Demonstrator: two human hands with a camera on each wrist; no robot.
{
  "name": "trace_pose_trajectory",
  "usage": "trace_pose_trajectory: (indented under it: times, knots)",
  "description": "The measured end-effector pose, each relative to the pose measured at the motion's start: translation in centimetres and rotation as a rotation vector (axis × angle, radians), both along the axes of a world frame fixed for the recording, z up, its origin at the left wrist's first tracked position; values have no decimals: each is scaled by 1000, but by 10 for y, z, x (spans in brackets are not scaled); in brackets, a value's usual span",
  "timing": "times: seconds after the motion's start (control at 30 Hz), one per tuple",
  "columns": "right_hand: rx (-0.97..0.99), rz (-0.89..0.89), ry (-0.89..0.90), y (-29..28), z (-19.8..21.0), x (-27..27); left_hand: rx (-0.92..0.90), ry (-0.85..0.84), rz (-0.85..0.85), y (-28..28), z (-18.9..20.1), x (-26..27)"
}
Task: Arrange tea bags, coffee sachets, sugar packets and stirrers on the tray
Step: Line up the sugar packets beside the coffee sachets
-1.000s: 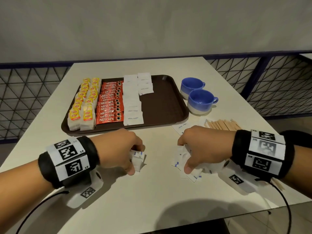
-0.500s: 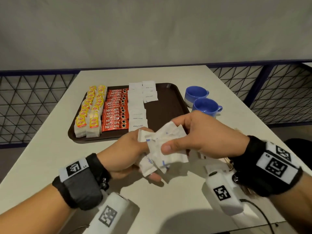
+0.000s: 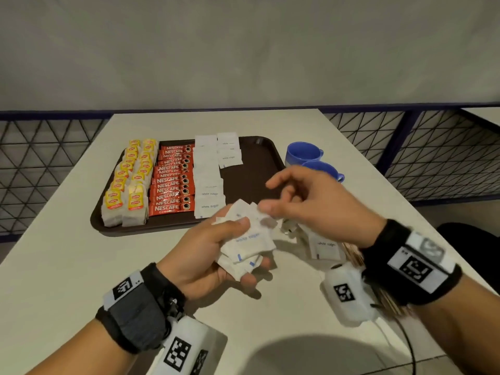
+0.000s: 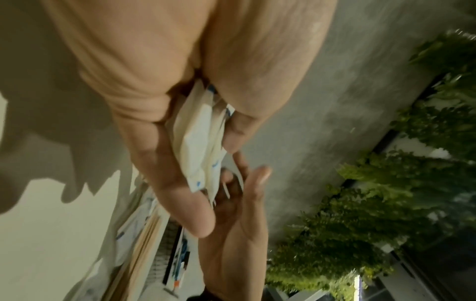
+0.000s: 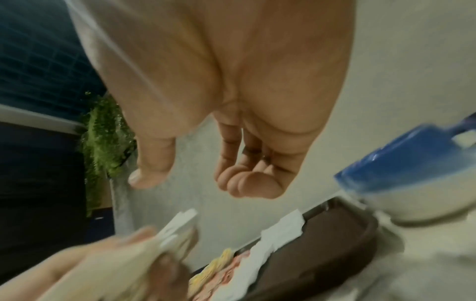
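While the dark brown plastic tray (image 3: 251, 182) on the pale rectangular table (image 3: 65, 269) carries rows of packets, the left hand (image 3: 205, 255) grips a bunch of white paper sugar packets (image 3: 247, 243) above the tabletop. The right hand (image 3: 311, 204) hovers just beside them, fingers loose and empty.

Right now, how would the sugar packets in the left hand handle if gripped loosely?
The sugar packets look thin and limp, fanned unevenly in the left hand, so probably light and floppy. Smooth paper faces overlap; some could likely slide out.
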State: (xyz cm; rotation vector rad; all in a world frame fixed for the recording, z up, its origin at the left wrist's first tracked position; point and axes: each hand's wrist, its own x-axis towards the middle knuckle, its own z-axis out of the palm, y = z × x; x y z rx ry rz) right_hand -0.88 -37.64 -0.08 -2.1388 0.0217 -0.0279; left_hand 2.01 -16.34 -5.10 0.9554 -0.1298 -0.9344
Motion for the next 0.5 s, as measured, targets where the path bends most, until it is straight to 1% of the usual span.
trace_pose_trajectory:
  times: [0.03, 0.07, 0.1, 0.13, 0.23, 0.33, 0.4, 0.43, 0.5]
  knots:
    - [-39, -39, -21, -11, 6, 1, -6, -5, 42, 2, 2, 3]
    - [-128, -79, -35, -22, 8, 2, -6, -13, 81, 5, 3, 7]
    - [-232, -97, -24, -32, 9, 3, 8, -26, 116, 7, 5, 11]
    - [-335, -91, 25, -38, 7, 4, 24, -42, 148, 9, 5, 16]
    - [-662, 53, 231, -36, -10, 2, 62, -90, 220, 15, 8, 24]
    - [-951, 213, 270, -26, -34, 0, 60, -104, 245, 19, 6, 29]
    - [-1068, 284, 249, -16, -40, -3, 54, -95, 268, 23, 3, 31]
    - [-1089, 308, 229, -12, -41, -6, 54, -95, 280, 26, 3, 32]
    - [-1069, 334, 207, 0, -37, -13, 56, -107, 295, 31, 2, 34]
